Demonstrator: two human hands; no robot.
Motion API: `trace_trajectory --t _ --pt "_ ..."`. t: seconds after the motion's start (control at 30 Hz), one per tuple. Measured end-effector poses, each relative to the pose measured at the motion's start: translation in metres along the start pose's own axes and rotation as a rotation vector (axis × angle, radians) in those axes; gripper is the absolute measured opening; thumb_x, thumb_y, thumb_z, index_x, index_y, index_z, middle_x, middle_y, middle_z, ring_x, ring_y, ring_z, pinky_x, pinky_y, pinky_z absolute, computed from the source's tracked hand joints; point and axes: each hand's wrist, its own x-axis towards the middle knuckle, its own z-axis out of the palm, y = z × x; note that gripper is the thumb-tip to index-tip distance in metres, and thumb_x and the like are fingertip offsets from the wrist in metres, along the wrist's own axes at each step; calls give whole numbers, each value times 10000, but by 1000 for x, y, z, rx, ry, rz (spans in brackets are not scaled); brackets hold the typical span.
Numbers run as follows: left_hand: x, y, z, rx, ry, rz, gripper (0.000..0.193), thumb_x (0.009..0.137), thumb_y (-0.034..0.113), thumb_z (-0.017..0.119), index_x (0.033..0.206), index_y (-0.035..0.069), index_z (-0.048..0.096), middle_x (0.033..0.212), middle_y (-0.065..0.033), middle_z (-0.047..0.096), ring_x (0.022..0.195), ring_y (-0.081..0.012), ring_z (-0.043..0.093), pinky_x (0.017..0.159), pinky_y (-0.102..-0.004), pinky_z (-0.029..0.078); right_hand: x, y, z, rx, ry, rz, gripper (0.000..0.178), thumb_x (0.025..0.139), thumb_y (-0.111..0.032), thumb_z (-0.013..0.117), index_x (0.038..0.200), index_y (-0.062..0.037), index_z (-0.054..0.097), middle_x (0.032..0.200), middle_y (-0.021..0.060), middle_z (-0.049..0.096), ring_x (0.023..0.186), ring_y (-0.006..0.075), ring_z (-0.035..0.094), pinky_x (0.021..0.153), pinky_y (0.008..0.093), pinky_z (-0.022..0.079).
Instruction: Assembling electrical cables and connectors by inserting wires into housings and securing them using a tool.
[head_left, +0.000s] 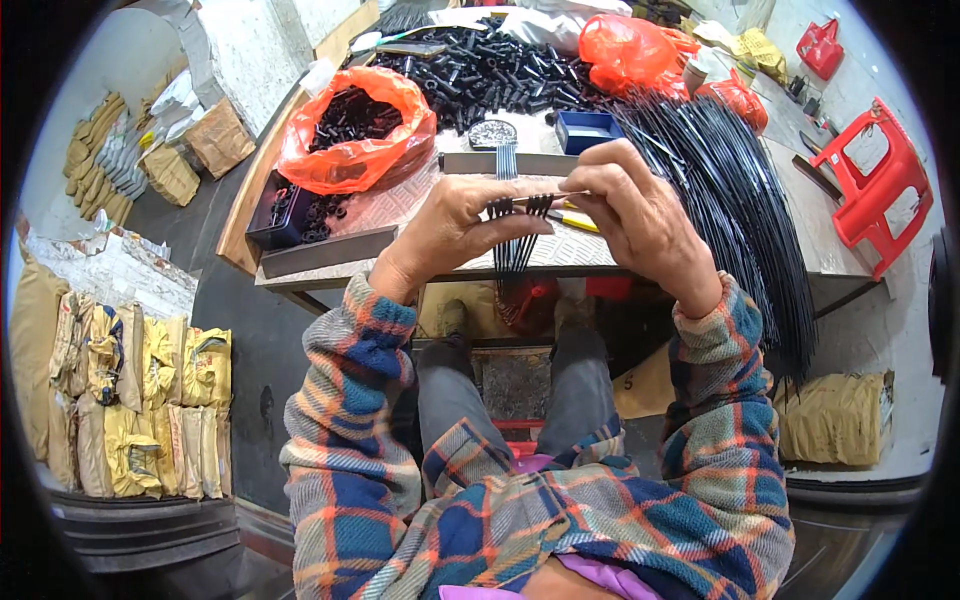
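Left hand [455,222] grips black loops [520,206]; right hand [645,215] pinches beside them, its hold unclear; few strands [515,255] separated; the black bundle [725,190] right of the open red bag [365,172] apparently awaits.

On our worktable [825,245], tubular parts [480,80] lie at the back; before them stands a dish [493,143], with a tray [590,149] to its right. A plastic bag [390,155] sits left, behind a corner bin [278,236]. Strands [507,160] cross the front edge under our left hand [452,226]; a larger bundle [735,190] overhangs it at right, left of a plastic stool [910,162].
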Motion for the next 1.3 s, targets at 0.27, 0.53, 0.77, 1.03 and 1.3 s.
trace_trajectory --t 0.27,0.53,0.77,1.03,1.3 --pt "0 -12 0 233 59 213 380 651 217 726 987 58 645 923 -83 649 836 -222 617 715 -311 477 5 -5 -2 25 -66 -79 195 752 13 590 937 -19 536 814 117 546 674 246 568 530 322 463" --pt "-3 -12 -1 264 76 259 431 615 295 702 992 90 656 957 -65 648 879 -219 607 740 -312 468 8 -4 -1 248 -128 100 254 787 28 554 1031 -13 496 841 132 548 728 281 562 607 329 451" --pt "-2 -13 -3 271 58 222 439 609 310 708 987 91 658 919 -75 653 849 -223 615 718 -315 470 15 7 -6 39 -158 -204 275 769 -1 578 1034 -39 513 867 105 568 741 271 577 611 343 467" --pt "2 -14 3 329 104 269 390 606 311 714 886 47 655 841 -87 648 815 -228 619 681 -309 472 4 -4 6 131 -43 40 275 778 -7 574 1045 -36 513 867 120 560 707 271 570 585 328 469" --pt "-3 -24 16 746 -83 123 610 580 586 639 953 104 654 1038 -78 588 1026 -231 519 876 -427 391 16 -10 8 -102 -137 -125 228 731 -149 623 946 -93 570 859 54 534 683 205 566 577 308 439"
